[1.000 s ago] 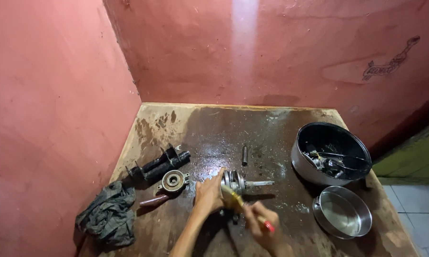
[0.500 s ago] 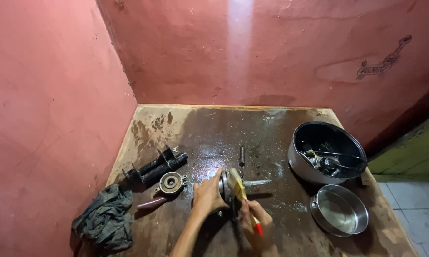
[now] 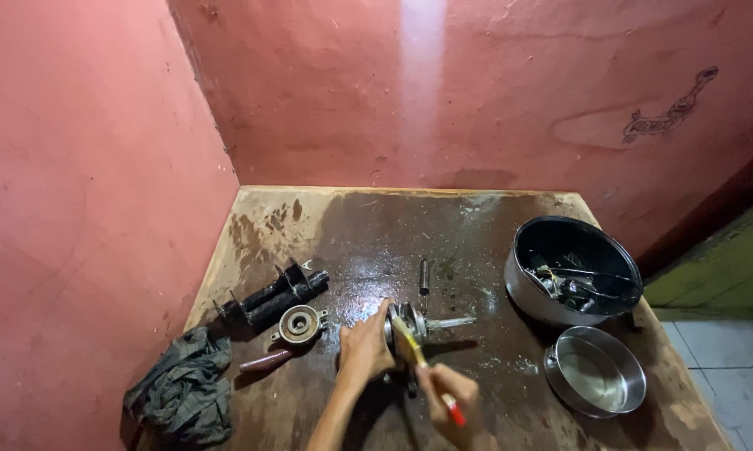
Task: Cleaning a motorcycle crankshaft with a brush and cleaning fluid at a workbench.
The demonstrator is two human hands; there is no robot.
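Observation:
My left hand [image 3: 364,351] grips a metal crankshaft-like part [image 3: 414,324] whose shaft points right, resting on the wet wooden table [image 3: 368,242]. My right hand [image 3: 450,399] holds a small brush with a yellow and red handle [image 3: 426,372], its tip laid against the metal part. Both hands are near the table's front edge, a little left of its middle.
A black finned part [image 3: 272,296], a round metal housing [image 3: 299,324] and a dark rag [image 3: 182,397] lie at the left. A small dark pin [image 3: 424,276] lies behind the hands. At the right stand a black bowl of parts [image 3: 572,271] and an empty steel bowl [image 3: 595,372]. Pink walls close in at left and back.
The brush in my right hand has swung a little against the metal part, and the view has shifted slightly. My left hand stays on the part.

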